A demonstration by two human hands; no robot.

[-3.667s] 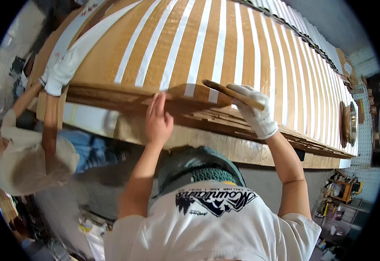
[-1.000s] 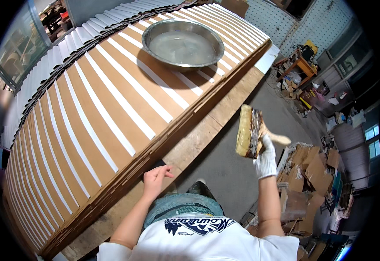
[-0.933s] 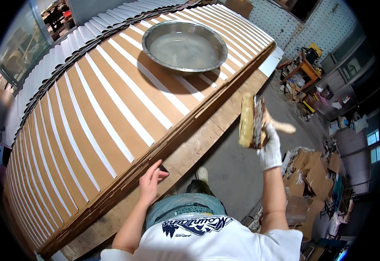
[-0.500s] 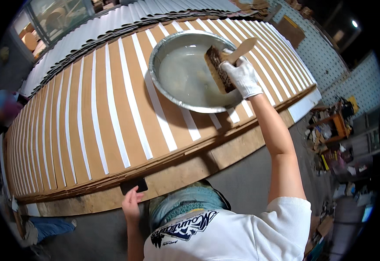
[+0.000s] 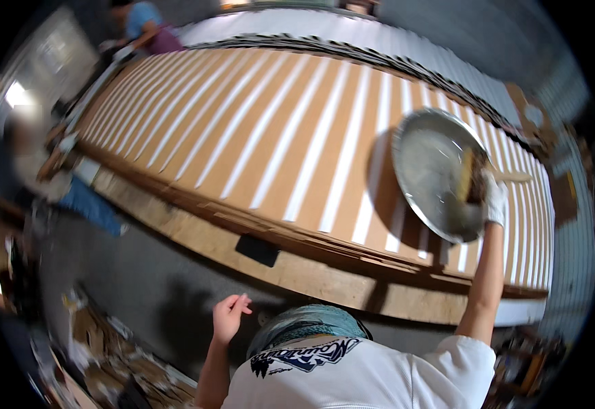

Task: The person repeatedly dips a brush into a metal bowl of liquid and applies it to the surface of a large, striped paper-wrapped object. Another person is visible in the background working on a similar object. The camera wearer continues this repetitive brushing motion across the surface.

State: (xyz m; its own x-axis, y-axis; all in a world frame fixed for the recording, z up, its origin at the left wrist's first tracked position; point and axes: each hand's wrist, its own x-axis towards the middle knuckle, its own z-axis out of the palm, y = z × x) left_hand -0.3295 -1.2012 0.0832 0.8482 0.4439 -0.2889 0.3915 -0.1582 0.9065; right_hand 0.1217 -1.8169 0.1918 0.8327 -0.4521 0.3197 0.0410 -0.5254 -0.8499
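Observation:
My right hand (image 5: 495, 195), in a white glove, grips a wide brush (image 5: 473, 178) with a pale wooden handle. Its bristles are over the metal basin (image 5: 401, 180), whose cloudy greyish liquid (image 5: 428, 163) lies just beside them; blur hides whether they touch it. The basin rests at the right on a stack of brown sheets with white stripes (image 5: 270, 129). Bare and loosely closed, my left hand (image 5: 230, 317) hangs before the stack's near side, with nothing visible in it. Beyond it, a flat black object (image 5: 257, 250) sits on the wooden board (image 5: 311, 276).
Grey-white corrugated sheets (image 5: 311, 26) lie behind the stack. A person in blue (image 5: 146, 24) stands at its far left end, and another person's blue-clad leg (image 5: 93, 204) shows at the near left. Brown scraps (image 5: 106, 341) cover the floor at lower left.
The view has swung left, so the basin sits farther right. My left hand has come away from the flat black object. My right hand still holds the brush, its handle now pointing more sideways.

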